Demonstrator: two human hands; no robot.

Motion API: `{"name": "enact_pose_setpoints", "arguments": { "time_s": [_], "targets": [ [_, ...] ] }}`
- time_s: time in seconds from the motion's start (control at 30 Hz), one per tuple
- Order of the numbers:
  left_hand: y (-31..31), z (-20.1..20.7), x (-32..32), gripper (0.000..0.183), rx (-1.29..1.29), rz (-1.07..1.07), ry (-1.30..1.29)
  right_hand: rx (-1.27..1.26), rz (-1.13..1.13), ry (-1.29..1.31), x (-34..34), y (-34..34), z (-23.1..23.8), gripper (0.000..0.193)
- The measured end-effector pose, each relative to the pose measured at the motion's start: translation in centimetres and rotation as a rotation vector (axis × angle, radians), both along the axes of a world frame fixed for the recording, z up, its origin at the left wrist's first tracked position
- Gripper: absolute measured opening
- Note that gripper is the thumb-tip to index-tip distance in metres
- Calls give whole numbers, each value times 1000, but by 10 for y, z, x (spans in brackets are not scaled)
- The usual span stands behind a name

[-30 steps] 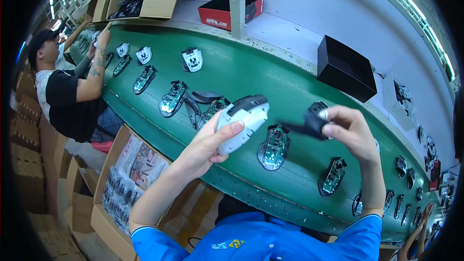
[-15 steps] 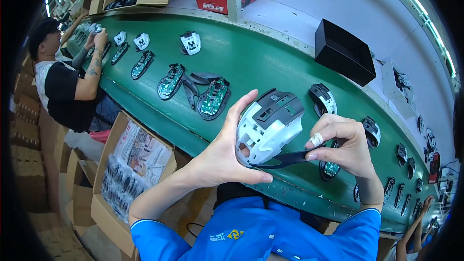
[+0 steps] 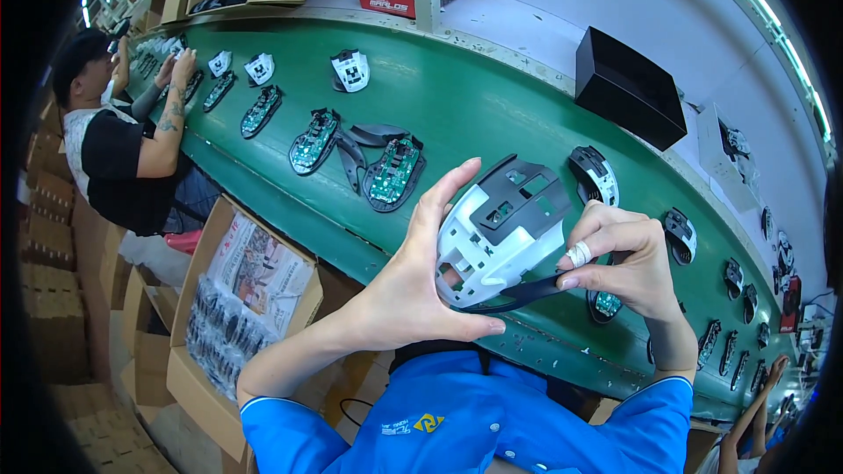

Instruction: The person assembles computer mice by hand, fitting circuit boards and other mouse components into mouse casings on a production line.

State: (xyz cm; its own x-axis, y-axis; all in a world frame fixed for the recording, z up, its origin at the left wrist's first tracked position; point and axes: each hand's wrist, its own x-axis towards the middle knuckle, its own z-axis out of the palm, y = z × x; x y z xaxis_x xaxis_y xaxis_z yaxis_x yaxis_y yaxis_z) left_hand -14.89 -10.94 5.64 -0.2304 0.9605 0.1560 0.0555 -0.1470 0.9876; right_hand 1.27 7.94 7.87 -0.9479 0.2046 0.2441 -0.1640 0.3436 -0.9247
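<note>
At the left, a co-worker (image 3: 132, 145) sits by the green worktop (image 3: 474, 105); nearer stands a carton (image 3: 206, 384) with wrapped parts (image 3: 219, 333). Two circuit-board bases (image 3: 392, 177) lie on the worktop, black curved pieces (image 3: 352, 162) between them. The left hand (image 3: 408, 285) spreads around the white-and-grey shell (image 3: 479, 250), thumb along its lower edge, and holds it tilted above the worktop's near side. A dark strip (image 3: 527, 293) runs along that edge, its right end pinched between the right hand's (image 3: 628, 265) thumb and index finger. Whether the strip sits flush is unclear. To seat it well, I'd brace the shell firmly, line up the strip's left end first, then press evenly rightward without bending it. Farther right lies another shell (image 3: 597, 175).
</note>
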Motion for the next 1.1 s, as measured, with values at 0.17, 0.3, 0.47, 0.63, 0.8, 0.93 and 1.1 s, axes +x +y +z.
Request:
{"name": "enact_pose_setpoints", "arguments": {
  "time_s": [0.17, 0.3, 0.47, 0.63, 0.8, 0.93, 1.1],
  "targets": [
    [0, -3, -1, 115, 14, 29, 122, -7, -55, 41, 0, -5, 0, 21],
    [1, -3, 1, 114, 4, 45, 83, 35, -18, 71, -1, -2, 0, 21],
    [1, -2, 5, 113, 12, 60, 64, 122, -1, 87, 1, -5, 1, 21],
    [-1, -3, 5, 111, 34, 70, 86, 102, -14, 111, 2, -5, -1, 22],
    [-3, -5, 7, 109, 31, 83, 77, 139, -36, 116, 2, -10, 0, 23],
    [-5, -3, 7, 110, 23, 100, 117, 181, -54, 140, 1, -14, 3, 24],
    [-7, 1, 7, 111, -9, 104, 133, 200, -60, 153, 0, -14, 3, 24]
  ]
}}
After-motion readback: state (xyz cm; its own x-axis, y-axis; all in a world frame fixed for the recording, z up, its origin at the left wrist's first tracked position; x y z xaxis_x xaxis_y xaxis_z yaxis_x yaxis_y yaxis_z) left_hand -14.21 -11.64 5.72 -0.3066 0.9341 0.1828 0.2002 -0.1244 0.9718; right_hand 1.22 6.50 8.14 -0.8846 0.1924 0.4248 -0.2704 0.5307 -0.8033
